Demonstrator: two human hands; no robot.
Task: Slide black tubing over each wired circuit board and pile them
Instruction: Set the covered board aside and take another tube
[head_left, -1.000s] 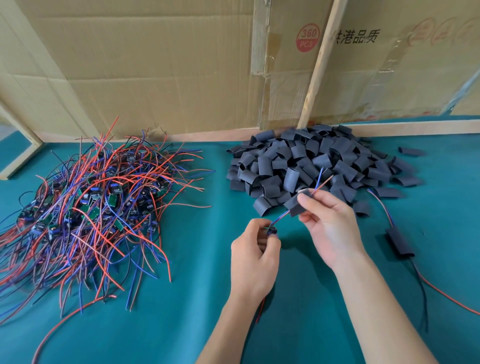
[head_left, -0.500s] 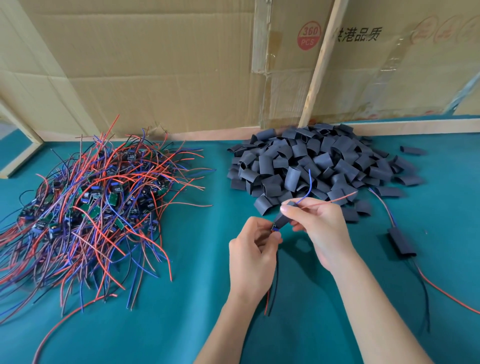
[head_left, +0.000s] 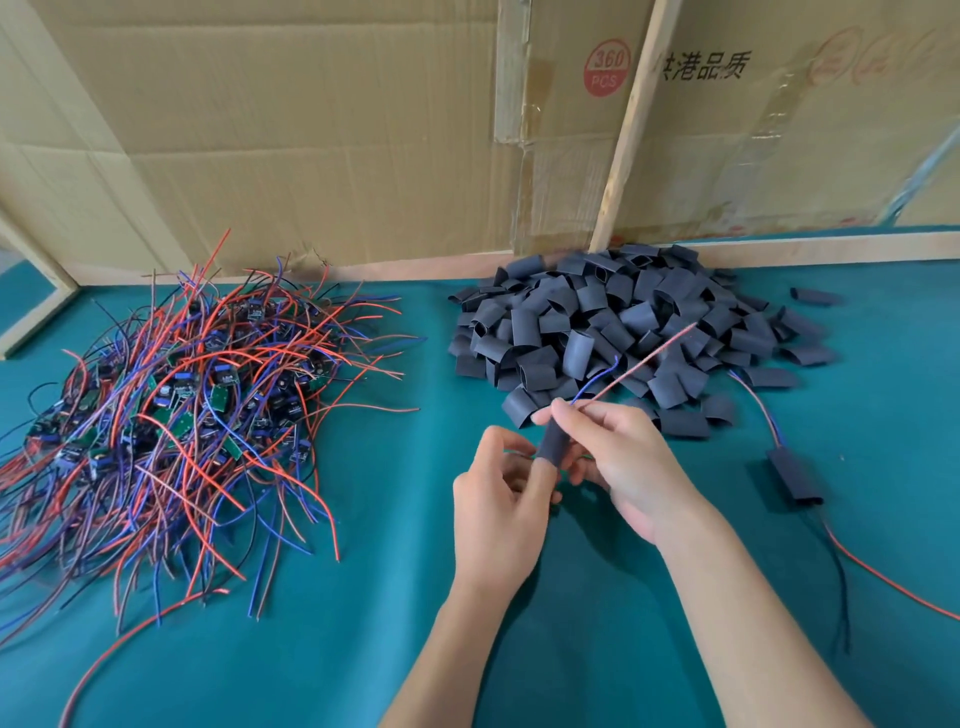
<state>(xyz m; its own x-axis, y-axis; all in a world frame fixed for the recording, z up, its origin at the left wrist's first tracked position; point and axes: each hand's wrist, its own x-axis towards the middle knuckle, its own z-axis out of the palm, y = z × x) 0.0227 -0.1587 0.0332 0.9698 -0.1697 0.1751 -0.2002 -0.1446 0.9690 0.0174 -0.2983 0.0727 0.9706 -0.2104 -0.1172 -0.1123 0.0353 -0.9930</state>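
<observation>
At frame centre our right hand (head_left: 628, 457) pinches the wires (head_left: 644, 364) above a black tube (head_left: 553, 441), while our left hand (head_left: 501, 499) grips its lower end. We judge sleeving nearly done; next, lay it beside the finished piece (head_left: 792, 475) at right.

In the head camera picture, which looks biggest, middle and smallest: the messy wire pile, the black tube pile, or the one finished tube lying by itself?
1. Wire pile, the biggest; it spreads widest.
2. Black tube pile, a bit smaller.
3. Finished tube lying alone on the right, by far the smallest.
</observation>
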